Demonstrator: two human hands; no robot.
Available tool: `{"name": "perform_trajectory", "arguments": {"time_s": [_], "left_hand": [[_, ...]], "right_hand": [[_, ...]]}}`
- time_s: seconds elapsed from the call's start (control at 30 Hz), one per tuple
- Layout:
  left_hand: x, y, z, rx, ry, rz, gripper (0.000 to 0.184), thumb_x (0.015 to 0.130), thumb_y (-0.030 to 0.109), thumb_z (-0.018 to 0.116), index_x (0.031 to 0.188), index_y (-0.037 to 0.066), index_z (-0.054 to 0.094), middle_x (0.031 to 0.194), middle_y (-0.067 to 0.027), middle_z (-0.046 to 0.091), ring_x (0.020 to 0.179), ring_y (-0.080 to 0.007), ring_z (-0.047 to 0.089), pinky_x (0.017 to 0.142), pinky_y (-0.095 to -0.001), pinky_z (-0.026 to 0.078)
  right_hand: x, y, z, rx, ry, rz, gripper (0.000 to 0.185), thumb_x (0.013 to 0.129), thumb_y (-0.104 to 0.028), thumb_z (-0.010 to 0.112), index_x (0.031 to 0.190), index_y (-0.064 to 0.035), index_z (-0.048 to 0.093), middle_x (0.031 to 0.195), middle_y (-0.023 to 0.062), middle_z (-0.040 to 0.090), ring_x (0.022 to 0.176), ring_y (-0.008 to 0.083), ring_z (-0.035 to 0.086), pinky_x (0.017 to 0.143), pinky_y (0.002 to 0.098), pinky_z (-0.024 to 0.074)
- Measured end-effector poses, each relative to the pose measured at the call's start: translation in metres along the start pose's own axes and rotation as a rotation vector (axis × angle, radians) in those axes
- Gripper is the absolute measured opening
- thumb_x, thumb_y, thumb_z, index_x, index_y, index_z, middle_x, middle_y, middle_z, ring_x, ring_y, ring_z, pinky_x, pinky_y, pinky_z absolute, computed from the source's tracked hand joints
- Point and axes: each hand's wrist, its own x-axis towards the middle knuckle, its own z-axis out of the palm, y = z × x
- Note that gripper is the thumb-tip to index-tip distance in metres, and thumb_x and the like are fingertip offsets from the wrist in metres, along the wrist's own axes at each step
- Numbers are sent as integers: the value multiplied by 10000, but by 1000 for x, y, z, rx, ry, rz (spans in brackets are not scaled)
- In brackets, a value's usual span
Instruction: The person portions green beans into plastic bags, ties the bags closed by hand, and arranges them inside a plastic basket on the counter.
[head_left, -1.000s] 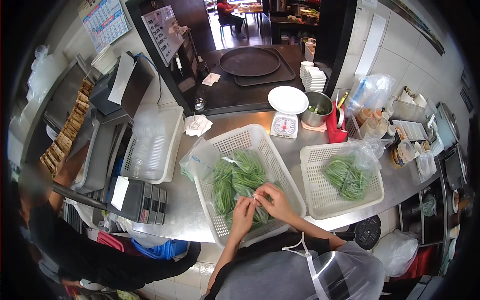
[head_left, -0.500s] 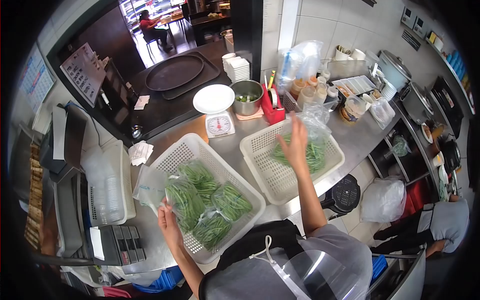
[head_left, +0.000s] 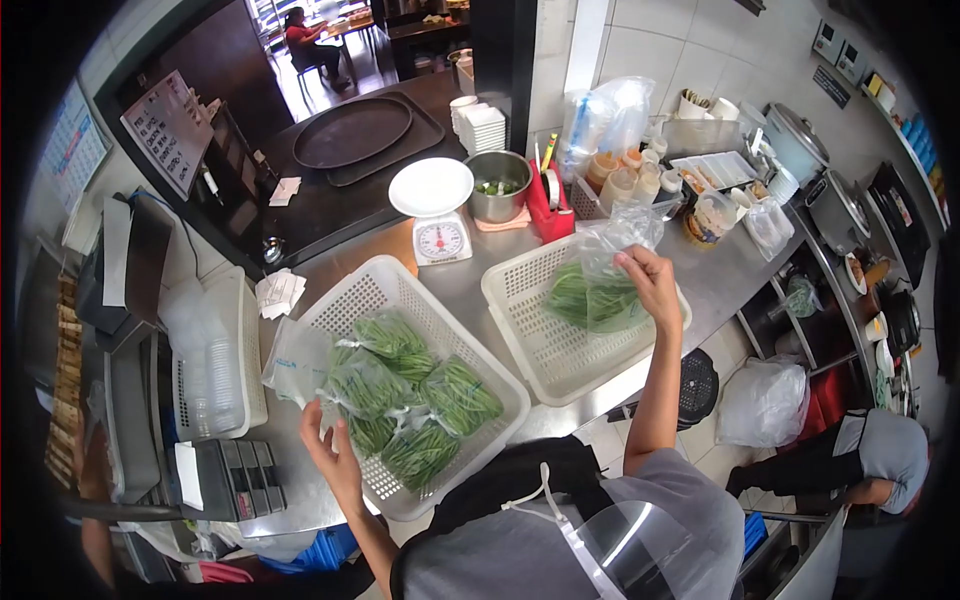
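Note:
My right hand [head_left: 652, 285] is closed in a pinch on the top of a clear plastic bag of green beans [head_left: 590, 297]. That bag rests in the right white perforated basket [head_left: 520, 345], near its far right side. Over the left rim of the left white basket [head_left: 480, 370], my left hand [head_left: 328, 445] is open with its fingers apart, holding nothing. Inside this basket lie several bagged bunches of green beans [head_left: 462, 400]. One bag's loose plastic end [head_left: 298, 358] hangs over the left rim, just above my left fingers.
Behind the baskets stand a dial scale [head_left: 440, 240] with a white plate [head_left: 430, 187], a metal pot [head_left: 498, 200] and a red tape dispenser [head_left: 550, 205]. Sauce bottles [head_left: 620, 185] are at the back right. Another person [head_left: 885, 460] bends at the far right.
My right hand has come down, moved right and closed on the bag's top. My left hand has moved slightly down and left, its fingers now apart from the bag.

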Motion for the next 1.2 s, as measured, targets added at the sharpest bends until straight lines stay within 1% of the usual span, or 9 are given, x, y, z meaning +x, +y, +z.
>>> {"name": "perform_trajectory", "arguments": {"time_s": [0.23,0.33,0.57,0.63,0.73,0.83,1.07,1.17,1.2], "left_hand": [[-3,87,20,197,-283,448,540,750,138,676,1248,76,476,1301,-137,451,1217,-288,397,964,-420,339],[-12,127,38,117,-244,592,581,679,189,737,1206,68,526,1293,-144,460,1226,-307,393,991,-436,303],[19,97,32,607,-441,709,252,695,124,681,938,82,631,775,-32,569,853,-248,481,825,-442,342],[23,91,16,644,-515,741,220,691,136,680,899,83,632,773,-22,571,858,-235,488,829,-441,340],[26,109,-5,716,-546,771,188,695,142,672,867,86,623,777,-3,576,843,-224,498,853,-432,346],[30,112,-14,729,-573,763,162,716,121,647,868,79,608,813,-23,587,873,-240,522,892,-432,367],[18,93,-3,594,-656,803,176,745,48,575,921,49,578,1091,-130,560,1068,-327,516,980,-433,379],[5,86,6,547,-657,786,230,757,65,547,987,62,565,1193,-157,498,1107,-347,488,980,-423,384],[4,84,4,536,-658,793,241,769,74,535,1008,72,562,1220,-163,479,1124,-351,476,979,-423,386]], "right_hand": [[11,-126,42,162,-300,-535,79,810,-95,602,804,-23,633,743,64,634,620,213,596,570,281,454],[-1,-153,82,309,-447,-702,107,823,-167,596,865,-78,638,756,63,634,636,255,600,570,328,469],[-34,-132,178,123,-1003,-710,190,841,-285,563,798,-100,578,651,107,560,610,337,540,545,435,413],[-35,-134,178,5,-1157,-656,205,831,-303,569,788,-105,605,644,82,574,659,307,550,583,418,413],[-19,-132,169,-123,-1098,-1013,199,806,-293,593,754,-107,641,642,37,593,774,244,529,683,372,390],[1,-146,153,-226,-1096,-968,183,787,-269,607,721,-107,661,675,7,609,851,196,481,756,338,343],[-18,-177,163,282,-897,-932,136,775,-115,550,753,13,590,739,137,589,745,303,559,673,401,452],[-28,-191,171,39,-1480,-495,133,778,-58,502,831,46,564,770,203,588,710,343,592,661,405,471],[-50,-158,197,211,-1306,-619,146,785,-93,510,780,36,578,732,206,588,701,355,582,644,411,461]]}}
